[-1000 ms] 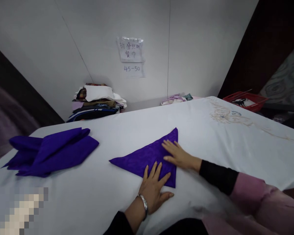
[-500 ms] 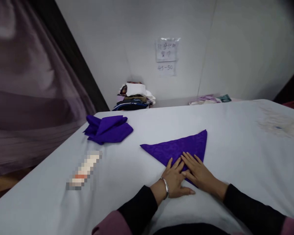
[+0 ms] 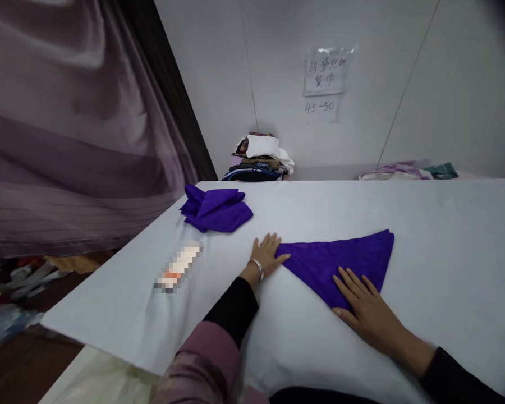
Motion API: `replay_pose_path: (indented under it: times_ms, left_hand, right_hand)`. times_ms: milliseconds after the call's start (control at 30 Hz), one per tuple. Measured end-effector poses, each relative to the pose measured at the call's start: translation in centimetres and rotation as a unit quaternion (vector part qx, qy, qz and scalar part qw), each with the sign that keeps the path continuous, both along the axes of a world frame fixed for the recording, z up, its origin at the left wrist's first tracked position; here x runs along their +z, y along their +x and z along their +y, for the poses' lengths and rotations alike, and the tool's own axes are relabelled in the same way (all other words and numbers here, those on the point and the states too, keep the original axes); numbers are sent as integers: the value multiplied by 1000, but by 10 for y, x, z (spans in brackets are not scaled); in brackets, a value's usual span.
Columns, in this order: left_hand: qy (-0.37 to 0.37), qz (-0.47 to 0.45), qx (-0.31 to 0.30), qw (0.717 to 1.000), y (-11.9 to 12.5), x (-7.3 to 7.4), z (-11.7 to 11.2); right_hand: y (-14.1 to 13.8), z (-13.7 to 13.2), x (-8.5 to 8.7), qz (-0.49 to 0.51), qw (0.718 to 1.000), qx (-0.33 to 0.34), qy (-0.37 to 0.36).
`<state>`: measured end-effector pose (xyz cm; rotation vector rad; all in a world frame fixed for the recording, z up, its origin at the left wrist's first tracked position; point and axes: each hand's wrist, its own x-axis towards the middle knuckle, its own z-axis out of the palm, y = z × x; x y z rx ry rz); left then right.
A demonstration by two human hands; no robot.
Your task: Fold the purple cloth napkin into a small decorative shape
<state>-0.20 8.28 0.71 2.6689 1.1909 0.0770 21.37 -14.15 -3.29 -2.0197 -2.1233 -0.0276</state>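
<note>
A purple cloth folded into a triangle (image 3: 340, 259) lies flat on the white table (image 3: 320, 207). My left hand (image 3: 267, 253), with a silver bracelet at the wrist, rests at the triangle's left tip; its fingers touch or pinch that corner, and I cannot see which. My right hand (image 3: 359, 300) lies flat and open on the triangle's near corner, fingers stretched out. A second purple cloth (image 3: 216, 209), loosely folded, sits farther back to the left, away from both hands.
A blurred small object (image 3: 179, 274) lies on the table left of my left hand. A stack of folded fabrics (image 3: 258, 160) stands against the wall behind the table; more cloths (image 3: 408, 170) lie at the back right. A purple curtain (image 3: 67, 129) hangs on the left.
My hands have moved apart: the left slid out to the triangle's left tip, the right stays on the near corner. The view has swung left.
</note>
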Motion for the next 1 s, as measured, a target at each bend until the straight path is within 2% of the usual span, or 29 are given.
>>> replay_pose_path:
  times_ms: [133, 200, 267, 333, 467, 667, 800, 1000]
  left_hand:
    - [25, -10, 129, 991, -13, -5, 36]
    - [44, -23, 183, 982, -18, -6, 45]
    - [64, -39, 207, 975, -21, -7, 47]
    - [82, -59, 204, 974, -22, -5, 43]
    - [102, -89, 157, 978, -17, -2, 30]
    - [94, -100, 100, 985, -7, 1, 23]
    - [79, -111, 92, 986, -7, 3, 26]
    - [55, -138, 101, 984, -6, 2, 26]
  right_hand:
    - [-1, -1, 2, 8, 1000, 2, 1]
    - [-1, -1, 3, 7, 1000, 3, 3]
    - [-2, -1, 3, 4, 1000, 2, 7]
    - [-2, 0, 4, 2, 1000, 2, 7]
    - [-3, 0, 8, 20, 1000, 2, -6]
    - [-3, 0, 24, 81, 995, -2, -59]
    - [-2, 0, 32, 121, 989, -1, -81]
    - [1, 0, 34, 165, 982, -7, -89]
